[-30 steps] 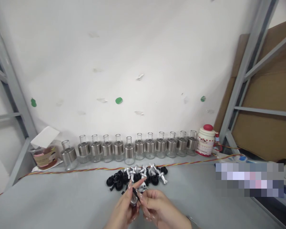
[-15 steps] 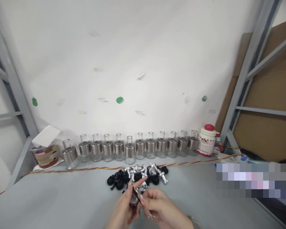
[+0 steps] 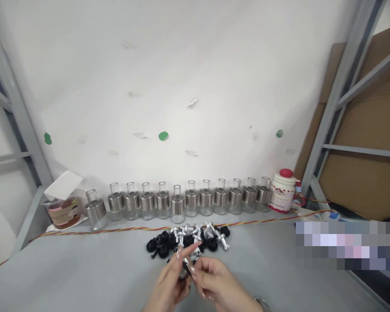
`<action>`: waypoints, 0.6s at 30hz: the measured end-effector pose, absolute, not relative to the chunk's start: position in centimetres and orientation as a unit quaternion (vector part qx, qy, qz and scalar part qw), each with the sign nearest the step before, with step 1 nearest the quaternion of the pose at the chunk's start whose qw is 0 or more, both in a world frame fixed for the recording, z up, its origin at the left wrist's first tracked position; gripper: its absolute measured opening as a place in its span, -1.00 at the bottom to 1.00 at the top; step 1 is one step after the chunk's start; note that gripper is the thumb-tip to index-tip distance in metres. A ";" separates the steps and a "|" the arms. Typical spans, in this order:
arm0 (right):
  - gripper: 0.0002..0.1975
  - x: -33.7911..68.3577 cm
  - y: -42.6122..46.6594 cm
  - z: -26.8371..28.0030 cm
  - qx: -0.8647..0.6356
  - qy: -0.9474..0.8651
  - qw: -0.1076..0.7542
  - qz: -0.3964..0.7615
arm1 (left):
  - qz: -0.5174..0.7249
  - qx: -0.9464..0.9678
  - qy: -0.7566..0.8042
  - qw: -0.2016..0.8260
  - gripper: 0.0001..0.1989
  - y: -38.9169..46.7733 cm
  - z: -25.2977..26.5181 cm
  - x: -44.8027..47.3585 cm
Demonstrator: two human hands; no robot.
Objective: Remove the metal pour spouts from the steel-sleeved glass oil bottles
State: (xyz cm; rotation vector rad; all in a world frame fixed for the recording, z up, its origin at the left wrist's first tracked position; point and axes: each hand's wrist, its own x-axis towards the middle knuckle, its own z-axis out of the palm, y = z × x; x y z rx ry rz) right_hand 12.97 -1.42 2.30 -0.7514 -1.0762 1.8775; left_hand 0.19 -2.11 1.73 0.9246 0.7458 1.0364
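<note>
Near the front of the grey table, my left hand (image 3: pixel 171 277) and my right hand (image 3: pixel 214 279) are close together, both closed on one small black-and-silver bottle stopper part (image 3: pixel 183 274). Fingers cover most of it, so its full shape is hidden. The left thumb and index finger press against it from the left, the index stretching over it. From the right, my right fingertips pinch its dark edge. Just beyond both hands lies a pile of black round stopper pieces (image 3: pixel 163 251) and silver spout-like pieces (image 3: pixel 221 241).
A row of glass bottles (image 3: pixel 178 206) with metal sleeves stands along the wall, behind a twisted red-yellow cord (image 3: pixel 117 231). A labelled plastic tub (image 3: pixel 64 213) is at the left end, a cream jar with a red lid (image 3: pixel 282 193) at the right. Metal shelf posts (image 3: pixel 328 104) flank the table.
The stopper part has turned slightly between my fingers, showing less of its black edge. My left thumb has shifted a little. The pile and bottles stay put.
</note>
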 end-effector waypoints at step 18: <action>-0.56 12.1 -1.1 -0.6 -0.215 -0.432 0.419 0.769 | 0.470 0.468 0.393 0.636 -0.36 -2.3 1.3 -0.1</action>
